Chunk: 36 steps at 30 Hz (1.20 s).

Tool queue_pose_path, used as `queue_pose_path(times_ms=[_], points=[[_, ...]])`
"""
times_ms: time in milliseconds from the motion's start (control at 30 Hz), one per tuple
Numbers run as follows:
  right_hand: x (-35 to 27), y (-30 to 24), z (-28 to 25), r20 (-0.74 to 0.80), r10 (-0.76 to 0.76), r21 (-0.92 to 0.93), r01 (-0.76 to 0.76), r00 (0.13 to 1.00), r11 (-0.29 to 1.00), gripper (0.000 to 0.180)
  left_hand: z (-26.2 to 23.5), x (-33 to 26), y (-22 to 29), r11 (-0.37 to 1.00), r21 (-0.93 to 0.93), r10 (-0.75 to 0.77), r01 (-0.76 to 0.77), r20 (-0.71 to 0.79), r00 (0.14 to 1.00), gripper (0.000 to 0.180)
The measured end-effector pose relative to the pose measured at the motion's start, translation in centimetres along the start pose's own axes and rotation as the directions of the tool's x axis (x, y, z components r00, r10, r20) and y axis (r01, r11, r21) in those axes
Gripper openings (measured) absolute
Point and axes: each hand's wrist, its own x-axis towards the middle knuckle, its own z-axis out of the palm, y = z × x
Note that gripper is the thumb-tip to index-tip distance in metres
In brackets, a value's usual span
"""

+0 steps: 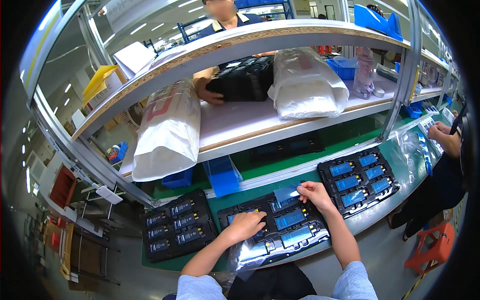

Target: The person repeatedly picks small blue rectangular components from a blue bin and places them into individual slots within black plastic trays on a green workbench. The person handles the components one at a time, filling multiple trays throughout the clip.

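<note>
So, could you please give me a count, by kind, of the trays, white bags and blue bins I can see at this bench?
Black compartment trays on the green bench: 3, left, middle under both hands, right
Black tray stack held on the shelf: 1
White plastic bags: 2
Blue bins under the shelf: 2
Total: 8

The left hand (246, 225) covers part of the middle black tray (295, 235); what its fingers touch is hidden. The labels on the tray's blue parts are too small.
</note>
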Motion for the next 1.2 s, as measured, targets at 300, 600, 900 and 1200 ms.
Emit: queue_pose_path(times_ms=[300,600,900,1200], points=[[-0.2,-0.7,-0.4,-0.03,0.058,0.013,-0.058,0.998,0.998,0.017,1.9,1.8,0.0,0.986,-0.134,0.067,-0.103,-0.246,0.967,0.03],[-0.7,-0.2,0.6,-0.045,0.126,-0.159,-0.132,0.991,0.978,0.016,2.8,1.1,-0.9,0.992,-0.048,0.105,-0.118,-0.223,0.969,0.036],[-1.3,-0.3,2.4,-0.089,0.102,-0.358,-0.127,0.991,0.925,0.018,2.8,1.0,-1.0,0.993,-0.044,0.099,-0.11,-0.203,0.974,0.038],[-1.2,-0.5,2.6,-0.086,0.117,-0.361,-0.14,0.989,0.922,0.019,2.7,1.2,-1.1,0.993,-0.073,0.082,-0.098,-0.195,0.977,0.038]])
